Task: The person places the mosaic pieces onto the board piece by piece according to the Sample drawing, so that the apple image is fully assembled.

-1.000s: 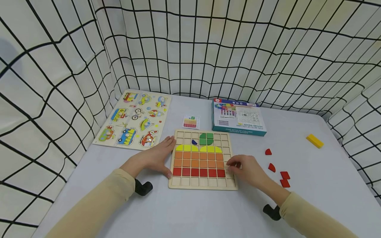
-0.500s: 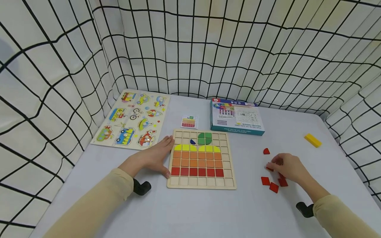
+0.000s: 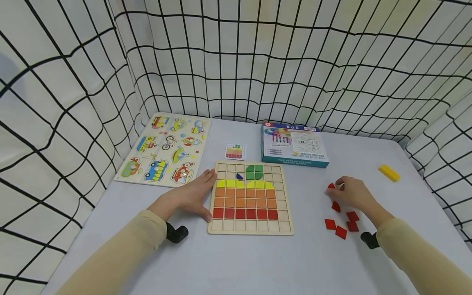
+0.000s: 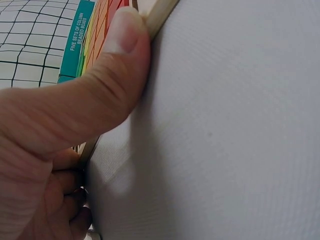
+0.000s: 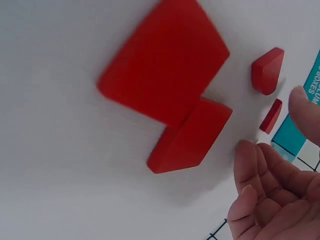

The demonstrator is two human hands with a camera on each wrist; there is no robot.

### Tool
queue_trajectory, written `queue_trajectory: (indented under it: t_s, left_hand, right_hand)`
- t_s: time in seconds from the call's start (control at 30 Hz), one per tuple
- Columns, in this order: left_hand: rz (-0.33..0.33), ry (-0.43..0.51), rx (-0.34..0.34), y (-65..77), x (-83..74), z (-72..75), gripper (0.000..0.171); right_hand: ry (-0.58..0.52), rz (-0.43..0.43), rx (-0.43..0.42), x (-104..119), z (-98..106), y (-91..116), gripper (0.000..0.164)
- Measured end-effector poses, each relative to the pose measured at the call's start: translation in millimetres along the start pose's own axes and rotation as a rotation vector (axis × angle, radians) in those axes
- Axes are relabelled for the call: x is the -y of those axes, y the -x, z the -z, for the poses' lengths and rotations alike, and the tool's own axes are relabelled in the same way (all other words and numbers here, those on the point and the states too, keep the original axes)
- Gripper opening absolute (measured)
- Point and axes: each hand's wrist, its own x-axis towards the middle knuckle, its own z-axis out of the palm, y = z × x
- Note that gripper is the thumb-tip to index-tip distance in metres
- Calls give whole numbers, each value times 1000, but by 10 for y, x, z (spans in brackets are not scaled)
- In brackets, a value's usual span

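Note:
My left hand (image 3: 193, 194) is spread along the left side of a wooden grid board (image 3: 250, 234), its thumb (image 4: 127, 42) against the board's edge near the front corner. Rows of red (image 3: 250, 214), orange and yellow tiles fill part of the grid, with green quarter pieces (image 3: 254, 172) and a small dark blue piece (image 3: 239, 176) above. To the right of the board, my right hand (image 3: 352, 191) has thumb and fingers apart around the farthest red rounded piece (image 5: 271, 116), which lies on the table. A second red rounded piece (image 3: 336, 206) and several red squares (image 5: 167, 62) lie nearer.
Behind the board are a small pattern card (image 3: 235, 152) and a teal-edged box (image 3: 295, 145). A vehicle picture puzzle (image 3: 166, 149) lies at the back left. A yellow block (image 3: 389, 173) sits at the far right, and black netting (image 3: 236, 65) surrounds the table.
My right hand has left the board's right edge for the loose red pieces, then shifted to the farthest one. Two more red squares now lie on the table. The left hand stays put.

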Motion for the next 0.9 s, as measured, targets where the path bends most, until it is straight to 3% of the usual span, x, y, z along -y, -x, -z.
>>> queue_trajectory:
  t_s: [0.27, 0.67, 0.9]
  left_hand:
    - [4, -2, 0, -31, 25, -31, 134]
    - [10, 4, 0, -34, 41, -46, 134]
    - [6, -3, 0, -32, 34, -35, 133]
  right_hand:
    - [-30, -29, -31, 4, 2, -111, 54]
    - [-134, 34, -40, 17, -100, -113, 34]
    - [-182, 103, -98, 278, -171, -16, 27]
